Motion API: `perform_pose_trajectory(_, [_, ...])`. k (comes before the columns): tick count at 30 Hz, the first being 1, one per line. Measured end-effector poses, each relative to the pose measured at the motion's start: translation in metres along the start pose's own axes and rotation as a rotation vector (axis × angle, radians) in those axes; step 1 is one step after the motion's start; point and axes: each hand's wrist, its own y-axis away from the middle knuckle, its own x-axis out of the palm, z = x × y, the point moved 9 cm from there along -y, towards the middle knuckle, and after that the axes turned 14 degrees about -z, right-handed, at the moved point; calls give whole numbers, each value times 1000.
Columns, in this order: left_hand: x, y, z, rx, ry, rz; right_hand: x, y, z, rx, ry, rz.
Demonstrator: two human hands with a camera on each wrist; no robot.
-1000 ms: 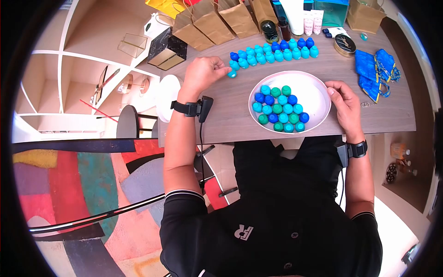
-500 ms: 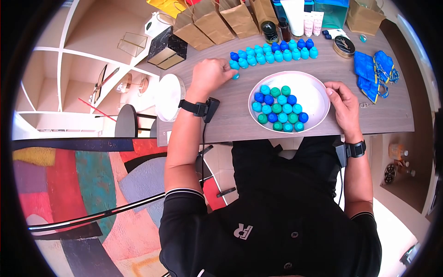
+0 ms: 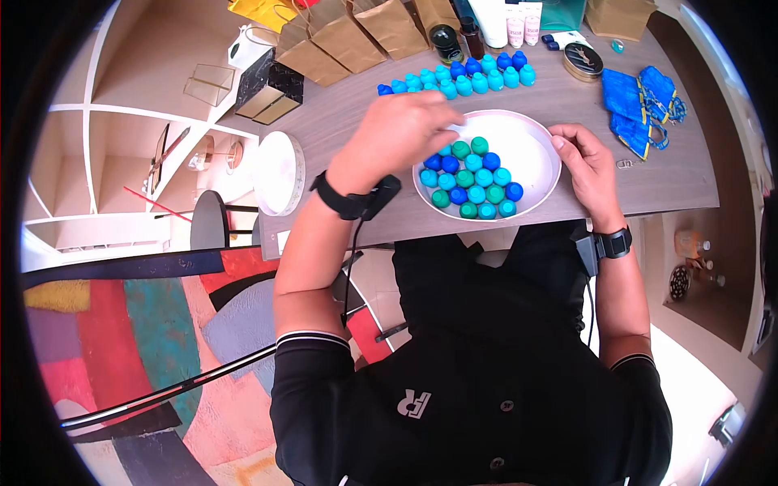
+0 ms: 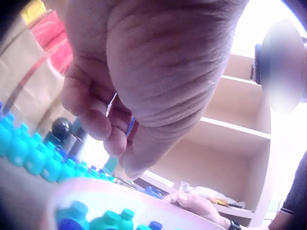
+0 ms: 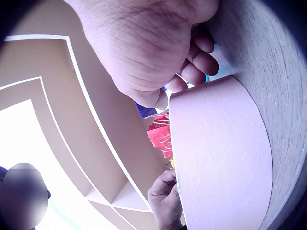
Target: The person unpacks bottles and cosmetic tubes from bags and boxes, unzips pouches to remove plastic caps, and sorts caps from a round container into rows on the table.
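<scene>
My left hand (image 3: 409, 134) hovers over the left rim of a round white tray (image 3: 535, 162), fingers bent and pointing right. No object shows between its fingertips, and in the left wrist view thin gaps of background appear between the fingers (image 4: 96, 125). Inside the tray stand small bottles (image 3: 484, 176) in light blue, dark blue and green, packed toward its left side. With thumb and fingers at the right rim, my right hand (image 3: 587, 166) grips the tray. Light-blue and dark-blue bottles (image 3: 480, 82) stand in rows behind it; my left hand hides the near left end of these rows.
Brown paper bags (image 3: 348, 40), a dark round jar (image 3: 446, 40) and pink-white tubes (image 3: 523, 23) line the back. A round compact (image 3: 583, 61) and blue folded pouches (image 3: 628, 105) lie at right. A white round container (image 3: 278, 172) stands at the left edge.
My left hand has left the small light-blue bottle at the near left end of the rows and moved right, over the tray. My right hand keeps its place at the rim.
</scene>
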Motion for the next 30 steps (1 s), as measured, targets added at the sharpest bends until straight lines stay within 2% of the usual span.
perform_pose_trajectory(2, [18,-6,-22,115,4,71,0,0,1,8,-14,-4])
perform_pose_trajectory(6, [50,-6,-24,177,-102,201,-2,0,-3,4,-27,4])
perform_pose_trajectory(12, [47,-5,-20,162,-106,228,1,0,-6,8,-57,14])
perform_pose_trajectory(13, [34,-7,-18,128,-50,164,1,-1,-8,12,-66,18])
perform_pose_trajectory(14, [24,-9,-15,126,-55,169,1,0,-9,19,-72,18])
perform_pose_trajectory(16, [-22,-19,2,12,0,-48,0,1,-7,28,-69,12])
perform_pose_trajectory(18, [-52,-18,35,-136,-97,-107,0,1,-3,25,-23,18])
perform_pose_trajectory(19, [-61,-17,48,-214,-126,-82,-1,1,-4,25,-21,17])
perform_pose_trajectory(20, [-63,-14,57,-214,-127,-83,-1,1,-3,18,-21,17])
perform_pose_trajectory(23, [-42,6,90,-348,-193,98,-1,0,-2,-7,-14,17])
perform_pose_trajectory(27, [-13,20,96,-322,-261,216,-1,0,0,-5,-8,16])
perform_pose_trajectory(30, [1,24,102,-328,-266,232,0,0,1,-6,-14,8])
